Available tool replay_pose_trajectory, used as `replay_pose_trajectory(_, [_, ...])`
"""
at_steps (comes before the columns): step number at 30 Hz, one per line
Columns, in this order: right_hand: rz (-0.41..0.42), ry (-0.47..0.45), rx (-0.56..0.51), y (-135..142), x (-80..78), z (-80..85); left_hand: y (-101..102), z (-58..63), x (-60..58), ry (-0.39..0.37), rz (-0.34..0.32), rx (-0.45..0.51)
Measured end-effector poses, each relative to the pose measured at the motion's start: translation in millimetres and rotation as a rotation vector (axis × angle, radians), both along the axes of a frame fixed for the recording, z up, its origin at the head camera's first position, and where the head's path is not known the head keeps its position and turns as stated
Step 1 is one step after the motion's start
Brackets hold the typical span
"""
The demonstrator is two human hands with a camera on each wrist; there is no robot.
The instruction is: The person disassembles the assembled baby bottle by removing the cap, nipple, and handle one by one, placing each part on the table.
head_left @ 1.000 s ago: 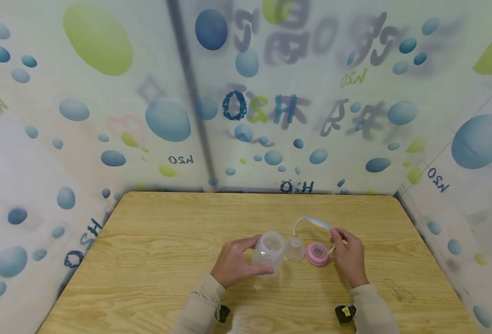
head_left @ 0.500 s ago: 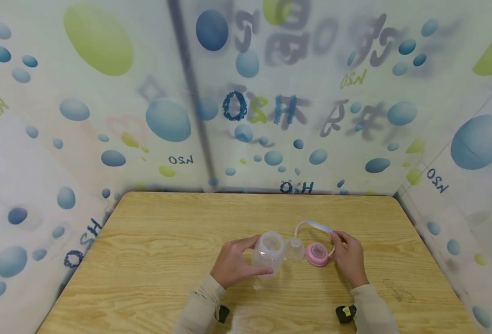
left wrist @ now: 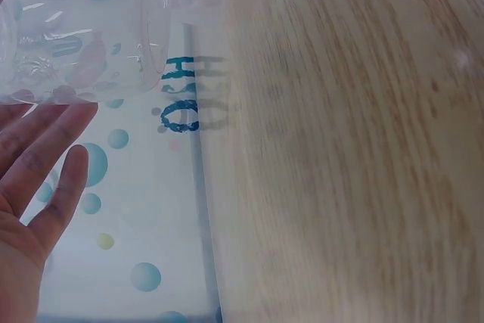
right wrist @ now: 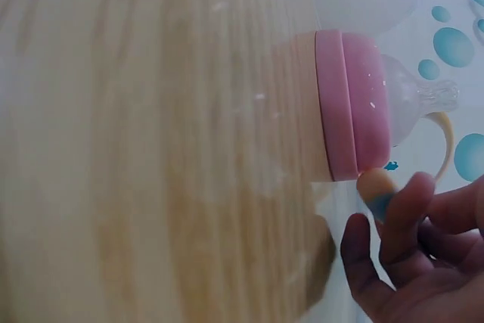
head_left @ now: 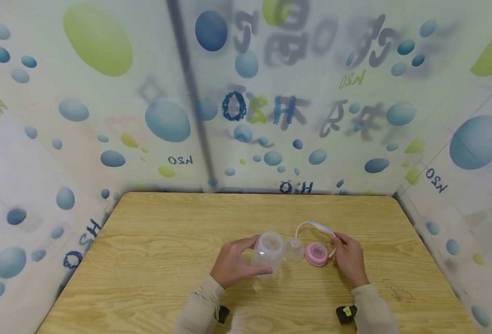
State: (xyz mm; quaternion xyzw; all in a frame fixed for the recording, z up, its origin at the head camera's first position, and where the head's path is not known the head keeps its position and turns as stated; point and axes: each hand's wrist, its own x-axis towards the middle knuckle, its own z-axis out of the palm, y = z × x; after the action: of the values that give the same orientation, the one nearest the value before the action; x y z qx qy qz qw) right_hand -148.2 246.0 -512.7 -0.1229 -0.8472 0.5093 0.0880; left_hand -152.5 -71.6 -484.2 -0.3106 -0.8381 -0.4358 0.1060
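My left hand (head_left: pixel 236 263) grips a clear, open-topped baby bottle (head_left: pixel 265 260), thumb on the near side; the bottle also shows at the top left of the left wrist view. To its right lies a clear dome cap (head_left: pixel 293 250), then a pink collar with a clear nipple (head_left: pixel 316 254) pointing up. My right hand (head_left: pixel 350 260) pinches a thin curved strip (head_left: pixel 322 228), pale and bluish, which arcs behind the cap and collar. In the right wrist view, the strip's thick tan-and-blue end (right wrist: pixel 376 189) is between the fingertips, close to the collar's side.
A wood-grain table (head_left: pixel 166 241) bears all these parts. Walls printed with blue and green drops (head_left: pixel 168 119) enclose it at the back and sides. Dark wrist devices (head_left: pixel 346 314) sit by both sleeves.
My right hand has shifted slightly down and right, and the curved strip has sunk a little with it. The left hand and the bottle have hardly moved.
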Motion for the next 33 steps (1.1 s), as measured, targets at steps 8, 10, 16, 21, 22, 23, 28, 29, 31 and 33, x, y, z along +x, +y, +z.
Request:
replay_pose_trajectory(8, [0.013,-0.041,0.001,0.8,-0.3,1.9,0.2,-0.5,-0.6,0.015,-0.004,-0.009])
replay_pose_trajectory(10, [0.017,-0.047,0.011,2.0,-0.5,1.1,0.4,0.5,-0.5,0.011,-0.005,-0.011])
replay_pose_trajectory(16, [0.003,-0.050,0.030,2.8,-0.2,1.5,0.6,3.4,-0.7,-0.003,0.002,-0.027])
replay_pose_trajectory(21, [-0.080,-0.031,0.083,0.2,2.9,6.2,0.5,3.4,-1.0,-0.007,0.009,-0.032])
replay_pose_trajectory(22, [-0.104,-0.024,0.099,-0.7,3.3,6.9,0.5,3.1,-1.1,-0.010,0.009,-0.031])
replay_pose_trajectory(23, [-0.123,-0.017,0.108,-1.8,3.6,7.7,0.4,2.7,-1.3,-0.014,0.009,-0.031])
replay_pose_trajectory(28, [-0.157,0.023,0.106,-13.3,5.5,12.7,-0.3,0.5,-1.2,-0.044,0.012,-0.019])
replay_pose_trajectory(29, [-0.151,0.043,0.092,-17.0,6.6,14.3,-0.4,0.2,-1.2,-0.051,0.013,-0.015])
replay_pose_trajectory(31, [-0.135,0.098,0.072,-25.5,9.1,17.9,-0.4,-0.5,-1.0,-0.064,0.010,-0.008])
replay_pose_trajectory(33, [-0.094,0.166,0.023,-34.8,12.3,22.1,-0.3,-1.1,-0.8,-0.074,0.002,0.002])
